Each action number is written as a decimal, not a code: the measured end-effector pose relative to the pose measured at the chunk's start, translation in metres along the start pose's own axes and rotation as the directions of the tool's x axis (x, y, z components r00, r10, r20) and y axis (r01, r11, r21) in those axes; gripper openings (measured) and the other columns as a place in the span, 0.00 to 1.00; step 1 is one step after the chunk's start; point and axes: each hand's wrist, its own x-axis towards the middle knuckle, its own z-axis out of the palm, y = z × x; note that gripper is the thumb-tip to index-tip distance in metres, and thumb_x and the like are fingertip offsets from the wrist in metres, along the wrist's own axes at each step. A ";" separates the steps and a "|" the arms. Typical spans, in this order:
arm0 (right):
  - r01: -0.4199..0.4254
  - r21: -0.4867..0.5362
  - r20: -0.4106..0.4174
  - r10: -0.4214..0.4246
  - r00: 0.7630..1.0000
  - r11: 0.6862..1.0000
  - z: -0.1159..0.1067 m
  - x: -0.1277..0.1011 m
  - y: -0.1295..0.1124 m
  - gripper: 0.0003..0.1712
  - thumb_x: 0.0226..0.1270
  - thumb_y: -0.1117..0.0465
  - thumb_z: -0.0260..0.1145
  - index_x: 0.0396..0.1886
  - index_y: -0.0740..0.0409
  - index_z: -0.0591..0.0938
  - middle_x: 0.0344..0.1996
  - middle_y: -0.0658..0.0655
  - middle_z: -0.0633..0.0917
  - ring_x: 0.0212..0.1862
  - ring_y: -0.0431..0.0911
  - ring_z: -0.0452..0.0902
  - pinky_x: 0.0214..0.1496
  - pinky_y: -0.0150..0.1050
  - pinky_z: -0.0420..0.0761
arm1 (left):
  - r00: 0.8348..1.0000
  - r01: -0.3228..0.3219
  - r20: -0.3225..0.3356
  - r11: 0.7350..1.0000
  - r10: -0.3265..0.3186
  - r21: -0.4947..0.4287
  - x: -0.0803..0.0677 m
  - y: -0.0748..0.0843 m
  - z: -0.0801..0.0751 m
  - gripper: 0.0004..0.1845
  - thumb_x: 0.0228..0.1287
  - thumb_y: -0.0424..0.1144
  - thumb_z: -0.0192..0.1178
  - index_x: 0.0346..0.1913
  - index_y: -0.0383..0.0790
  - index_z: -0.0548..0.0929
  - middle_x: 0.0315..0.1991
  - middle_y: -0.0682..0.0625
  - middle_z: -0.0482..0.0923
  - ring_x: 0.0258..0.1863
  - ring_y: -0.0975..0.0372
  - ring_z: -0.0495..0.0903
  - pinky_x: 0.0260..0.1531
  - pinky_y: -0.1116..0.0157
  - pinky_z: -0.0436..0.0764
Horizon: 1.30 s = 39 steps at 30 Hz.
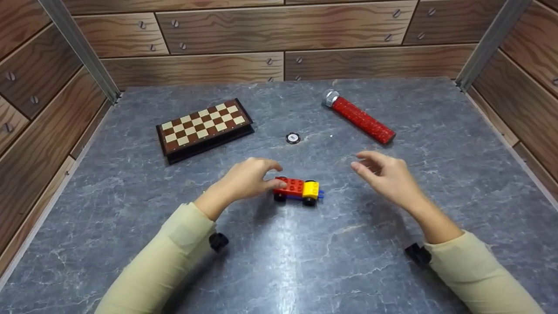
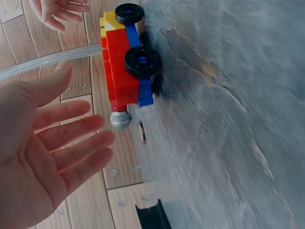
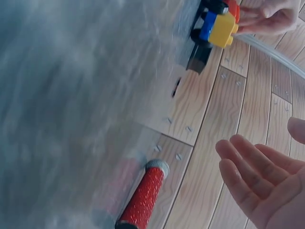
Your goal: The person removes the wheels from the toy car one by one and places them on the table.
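Observation:
A toy car (image 1: 298, 189) of red and yellow bricks on a blue base with black wheels stands on the grey table (image 1: 305, 266). My left hand (image 1: 261, 176) is at its red end, fingers straight and spread in the left wrist view (image 2: 62, 143); I cannot tell whether the fingertips touch the car (image 2: 128, 57). My right hand (image 1: 370, 168) hovers open a little to the right of the car, holding nothing, palm showing in the right wrist view (image 3: 257, 176). The car's yellow end (image 3: 219, 24) faces it.
A folded chessboard (image 1: 205, 128) lies at the back left. A red glittery tube with a silver cap (image 1: 359, 117) lies at the back right, and a small round disc (image 1: 293, 138) sits between them. Wood-patterned walls (image 1: 283, 30) enclose the table.

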 end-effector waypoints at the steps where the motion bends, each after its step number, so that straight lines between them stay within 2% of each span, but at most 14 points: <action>1: -0.005 0.013 0.016 0.004 1.000 1.000 0.002 0.000 0.000 0.19 0.65 0.54 0.63 0.48 0.63 0.81 0.35 0.58 0.86 0.33 0.47 0.82 0.34 0.32 0.79 | 1.000 -0.003 0.011 1.000 0.003 -0.013 0.003 0.001 0.001 0.25 0.60 0.55 0.60 0.54 0.41 0.79 0.51 0.48 0.79 0.51 0.56 0.76 0.49 0.56 0.75; 8: -0.079 0.113 0.168 0.059 0.984 0.990 0.011 0.000 -0.005 0.20 0.66 0.51 0.61 0.49 0.62 0.80 0.37 0.57 0.85 0.35 0.46 0.81 0.36 0.35 0.79 | 0.994 -0.062 0.084 0.988 0.075 -0.139 0.021 -0.001 0.010 0.27 0.61 0.52 0.60 0.57 0.37 0.76 0.54 0.46 0.77 0.54 0.57 0.75 0.54 0.60 0.73; 15: -0.167 0.217 0.372 0.077 0.925 0.962 0.017 0.005 -0.005 0.24 0.67 0.50 0.60 0.53 0.64 0.77 0.40 0.60 0.84 0.38 0.53 0.81 0.40 0.43 0.80 | 0.980 -0.028 0.186 0.968 0.076 -0.249 0.038 -0.008 0.017 0.28 0.59 0.50 0.63 0.57 0.35 0.76 0.51 0.42 0.78 0.51 0.55 0.77 0.52 0.61 0.74; 19: -0.200 0.260 0.443 0.067 0.894 0.945 0.020 0.007 -0.002 0.25 0.68 0.51 0.59 0.54 0.68 0.75 0.41 0.64 0.83 0.38 0.56 0.81 0.42 0.49 0.80 | 0.967 -0.008 0.243 0.958 0.080 -0.286 0.046 -0.013 0.017 0.27 0.57 0.48 0.65 0.54 0.33 0.77 0.49 0.41 0.79 0.49 0.56 0.78 0.50 0.62 0.75; 22: -0.220 0.274 0.463 0.072 0.883 0.936 0.021 0.006 0.000 0.26 0.68 0.52 0.59 0.55 0.68 0.75 0.42 0.65 0.83 0.39 0.57 0.81 0.42 0.50 0.80 | 0.958 0.006 0.277 0.956 0.079 -0.295 0.050 -0.014 0.018 0.27 0.56 0.48 0.66 0.54 0.33 0.77 0.48 0.42 0.79 0.48 0.56 0.78 0.50 0.63 0.75; 27: -0.250 0.289 0.468 0.091 0.879 0.924 0.022 0.004 0.001 0.27 0.67 0.52 0.60 0.55 0.69 0.74 0.43 0.66 0.82 0.42 0.58 0.81 0.45 0.47 0.80 | 0.951 0.026 0.301 0.945 0.078 -0.326 0.051 -0.014 0.022 0.28 0.54 0.49 0.68 0.54 0.35 0.78 0.48 0.43 0.79 0.48 0.58 0.77 0.50 0.63 0.74; 34: -0.258 0.289 0.463 0.101 0.880 0.922 0.018 0.003 -0.001 0.27 0.67 0.52 0.60 0.56 0.70 0.74 0.46 0.66 0.81 0.44 0.57 0.80 0.45 0.45 0.80 | 0.942 0.064 0.330 0.928 0.066 -0.367 0.051 -0.012 0.023 0.27 0.52 0.46 0.70 0.53 0.36 0.78 0.48 0.45 0.80 0.47 0.60 0.77 0.50 0.64 0.74; 39: -0.260 0.284 0.455 0.109 0.884 0.923 0.016 0.001 0.001 0.28 0.67 0.51 0.60 0.56 0.69 0.74 0.45 0.66 0.81 0.43 0.57 0.80 0.45 0.45 0.80 | 0.932 0.102 0.360 0.932 0.032 -0.348 0.049 -0.008 0.023 0.31 0.46 0.49 0.73 0.53 0.40 0.78 0.47 0.45 0.80 0.44 0.60 0.78 0.48 0.64 0.75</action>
